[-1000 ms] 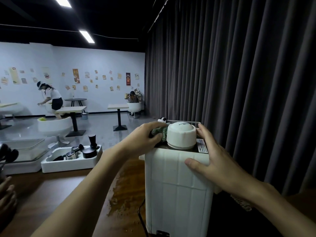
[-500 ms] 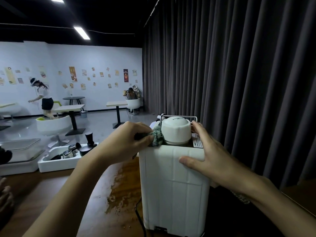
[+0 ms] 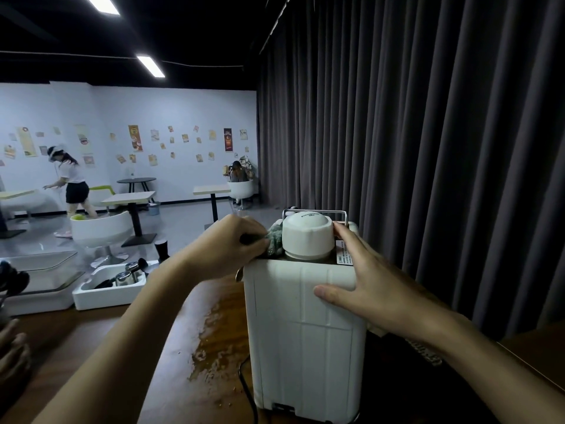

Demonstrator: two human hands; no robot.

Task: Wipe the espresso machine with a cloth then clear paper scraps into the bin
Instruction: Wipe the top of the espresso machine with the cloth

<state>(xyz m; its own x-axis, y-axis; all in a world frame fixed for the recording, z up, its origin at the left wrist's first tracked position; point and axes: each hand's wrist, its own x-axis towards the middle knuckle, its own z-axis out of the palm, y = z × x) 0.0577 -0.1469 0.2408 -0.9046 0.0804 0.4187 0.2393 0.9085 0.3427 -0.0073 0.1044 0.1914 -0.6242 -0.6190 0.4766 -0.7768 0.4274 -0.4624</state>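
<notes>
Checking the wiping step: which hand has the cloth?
The left hand grips the greenish cloth on top of the espresso machine; the right hand holds nothing and rests flat on the machine's top corner.

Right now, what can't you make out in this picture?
Head view:
Crumpled green cloth: mostly hidden by the left hand gripping it and the white rounded cup.
Warning label on the boxy white espresso machine: print too small, partly under the right hand.
Machine's far side: hidden behind its own body.
</notes>
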